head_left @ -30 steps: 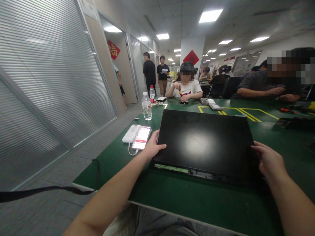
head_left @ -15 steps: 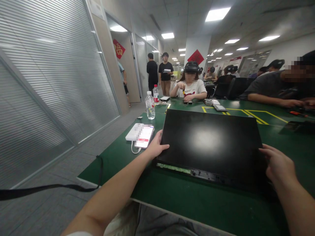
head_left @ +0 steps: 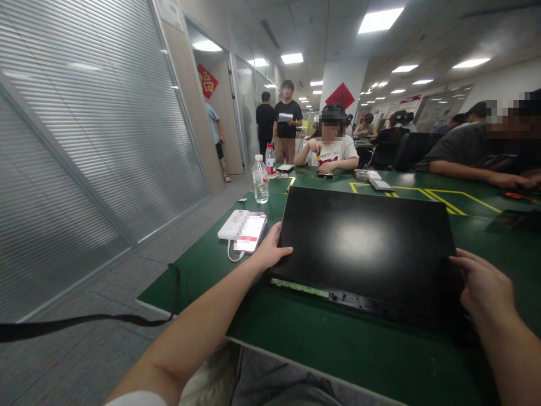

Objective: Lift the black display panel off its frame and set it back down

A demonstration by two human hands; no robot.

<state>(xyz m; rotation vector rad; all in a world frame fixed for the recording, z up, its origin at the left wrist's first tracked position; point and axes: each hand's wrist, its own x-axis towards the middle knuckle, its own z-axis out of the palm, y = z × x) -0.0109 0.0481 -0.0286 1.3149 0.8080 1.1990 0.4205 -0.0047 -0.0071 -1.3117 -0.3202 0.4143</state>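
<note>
A black flat display panel tilts up from the green table in front of me, its dark face reflecting a ceiling light. Along its near lower edge runs an exposed strip of green circuit board. My left hand grips the panel's left edge, thumb on the front and fingers behind. On the opposite edge, my right hand pinches the panel's right side; its fingertips are partly hidden behind it. Left of the panel lie a lit phone and a white power bank, with a white cable.
A clear water bottle and a red-capped bottle stand beyond the phone. Across the table, a person in a headset handles a small item. Another person's arm rests at right. A black strap hangs at left.
The view has shifted slightly, and both hands keep their hold on the panel. In the background, the standing person with papers has come a little nearer.
</note>
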